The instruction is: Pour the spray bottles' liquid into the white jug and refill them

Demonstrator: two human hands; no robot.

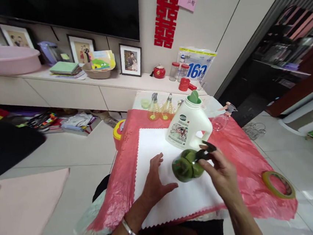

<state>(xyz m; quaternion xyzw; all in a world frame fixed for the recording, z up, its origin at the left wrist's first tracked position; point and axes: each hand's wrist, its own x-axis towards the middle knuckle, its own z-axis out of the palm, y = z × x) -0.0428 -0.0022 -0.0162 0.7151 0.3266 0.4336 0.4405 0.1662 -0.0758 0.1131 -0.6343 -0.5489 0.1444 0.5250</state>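
My right hand [222,170] grips the black pump or spray top of a translucent green bottle [187,165]. The bottle is tipped sideways, its base toward my left side, above a white scallop-edged mat [178,200]. Just left of that base, my left hand [155,178] is open with thumb and fingers apart, touching nothing. Behind the bottle stands a white detergent jug [178,130], with a green spout [194,97] in its uncapped neck. Exactly what kind of top the green bottle has is partly hidden by my fingers.
Spray bottles [166,109] with amber liquid stand at the table's back, and a clear pink-topped spray bottle [220,121] at the right. A tape roll [278,184] lies on the red plastic cover [240,161]. Beyond is a low cabinet [73,90]; a pink sheet [27,215] is at left.
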